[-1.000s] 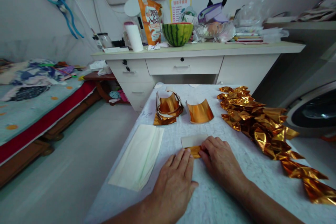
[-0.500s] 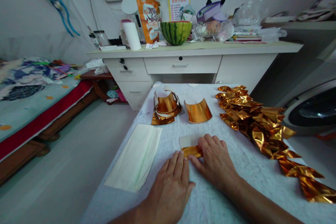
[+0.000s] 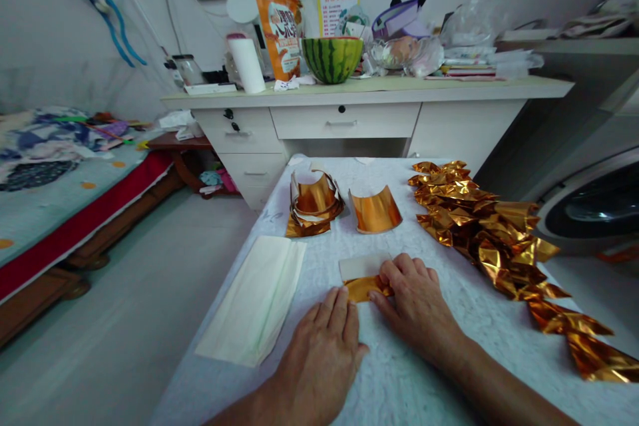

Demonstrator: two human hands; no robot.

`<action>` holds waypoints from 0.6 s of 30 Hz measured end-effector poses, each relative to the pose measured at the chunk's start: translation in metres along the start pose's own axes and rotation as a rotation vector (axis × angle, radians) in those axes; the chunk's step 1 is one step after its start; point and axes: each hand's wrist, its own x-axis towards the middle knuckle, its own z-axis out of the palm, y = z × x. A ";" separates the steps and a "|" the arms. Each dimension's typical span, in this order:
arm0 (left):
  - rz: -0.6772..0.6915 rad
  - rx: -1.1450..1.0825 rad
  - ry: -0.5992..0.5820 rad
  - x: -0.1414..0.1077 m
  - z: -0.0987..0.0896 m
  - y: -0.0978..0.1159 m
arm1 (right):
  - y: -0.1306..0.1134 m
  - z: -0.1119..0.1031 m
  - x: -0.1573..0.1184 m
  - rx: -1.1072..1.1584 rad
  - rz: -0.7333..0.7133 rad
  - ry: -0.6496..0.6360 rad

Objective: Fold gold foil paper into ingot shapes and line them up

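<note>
A small gold foil strip (image 3: 361,289) lies on a pale sheet (image 3: 362,266) in front of me. My left hand (image 3: 322,346) rests flat, its fingertips at the strip's left end. The thumb and fingers of my right hand (image 3: 417,299) pinch the strip's right end. Beyond them stands a curved gold piece (image 3: 377,210), and left of it a nested stack of curved gold pieces (image 3: 314,200). Pleated white paper (image 3: 254,299) lies to the left of my left hand. Crumpled gold foil pieces (image 3: 484,233) are heaped along the right side.
The cloth-covered table (image 3: 399,379) meets a white desk (image 3: 299,101) holding a watermelon half (image 3: 331,60), an orange pouch (image 3: 280,30) and plastic bags. A bed (image 3: 94,193) is at the left, a washing machine (image 3: 599,213) at the right.
My right thumb has shifted slightly right along the gold strip, showing more of it. My left hand stays nearly in place. The whole view has shifted a little.
</note>
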 end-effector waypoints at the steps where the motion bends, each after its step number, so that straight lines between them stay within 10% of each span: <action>1: 0.001 -0.005 -0.001 0.000 0.000 -0.001 | 0.002 -0.001 0.000 0.007 0.007 -0.003; 18: 0.000 -0.047 -0.074 0.001 -0.003 -0.004 | 0.052 -0.009 -0.004 -0.002 0.038 -0.010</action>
